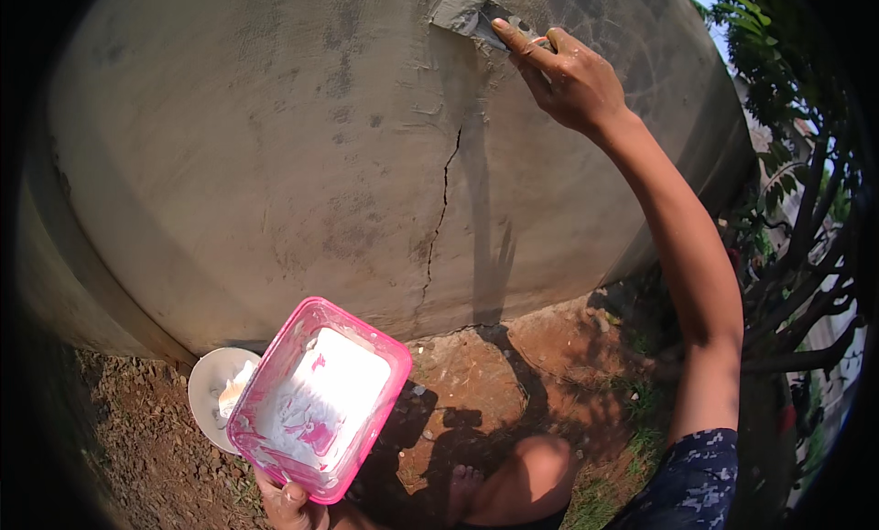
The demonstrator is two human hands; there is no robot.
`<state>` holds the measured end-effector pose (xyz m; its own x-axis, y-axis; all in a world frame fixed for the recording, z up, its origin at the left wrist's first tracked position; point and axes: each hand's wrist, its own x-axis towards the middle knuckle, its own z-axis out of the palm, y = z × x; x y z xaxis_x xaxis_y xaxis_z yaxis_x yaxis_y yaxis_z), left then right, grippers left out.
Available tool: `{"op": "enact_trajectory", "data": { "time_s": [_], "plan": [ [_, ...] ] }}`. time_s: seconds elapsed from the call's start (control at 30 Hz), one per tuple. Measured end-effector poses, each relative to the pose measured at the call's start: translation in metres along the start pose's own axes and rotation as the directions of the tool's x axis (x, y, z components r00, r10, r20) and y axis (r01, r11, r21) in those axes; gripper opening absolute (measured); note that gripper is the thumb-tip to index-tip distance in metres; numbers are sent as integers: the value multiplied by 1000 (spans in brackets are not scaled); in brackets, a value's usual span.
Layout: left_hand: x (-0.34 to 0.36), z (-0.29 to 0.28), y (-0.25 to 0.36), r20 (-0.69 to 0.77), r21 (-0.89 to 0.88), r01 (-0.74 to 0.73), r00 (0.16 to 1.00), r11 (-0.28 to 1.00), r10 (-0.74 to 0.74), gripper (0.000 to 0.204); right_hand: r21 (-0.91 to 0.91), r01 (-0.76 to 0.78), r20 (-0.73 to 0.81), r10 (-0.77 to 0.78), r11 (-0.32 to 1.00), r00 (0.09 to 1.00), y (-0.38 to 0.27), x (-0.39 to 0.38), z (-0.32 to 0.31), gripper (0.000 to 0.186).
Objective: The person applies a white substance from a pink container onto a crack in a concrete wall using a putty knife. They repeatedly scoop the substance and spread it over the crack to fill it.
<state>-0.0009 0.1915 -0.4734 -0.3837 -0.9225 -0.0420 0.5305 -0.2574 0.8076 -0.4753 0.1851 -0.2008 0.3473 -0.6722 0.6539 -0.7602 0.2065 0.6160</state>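
Observation:
My right hand (569, 80) is closed round a putty knife (469, 14), its wide blade coated in grey-white paste and pressed to the wall near the top of the view. The index finger lies along the blade. Below it a dark, jagged crack (443, 200) runs down the grey plastered wall (229, 164); smeared paste shows around its upper end. At the lower left my left hand (291, 504) grips the near corner of a pink plastic tub (400, 383), tilted so its inside shows. White paste (343, 383) coats its bottom and sides.
A whitish bowl (203, 397) with some white paste stands on the brown soil left of the tub. Rough stone and earth (467, 374) line the wall's foot. A tree with dark branches (806, 246) rises at the right. My bent knee (540, 461) is below.

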Motion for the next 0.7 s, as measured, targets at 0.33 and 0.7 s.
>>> {"op": "enact_trajectory", "data": {
  "time_s": [0.33, 0.7],
  "plan": [
    [-5, -2, 1, -14, 4, 40, 999, 999, -40, 96, 114, -268, 27, 267, 957, 963, -23, -75, -1, 52],
    [-8, -18, -2, 80, -24, 93, 993, 995, -90, 73, 626, -573, -77, 773, 529, 630, -132, 4, 26, 52]
  ]
}}
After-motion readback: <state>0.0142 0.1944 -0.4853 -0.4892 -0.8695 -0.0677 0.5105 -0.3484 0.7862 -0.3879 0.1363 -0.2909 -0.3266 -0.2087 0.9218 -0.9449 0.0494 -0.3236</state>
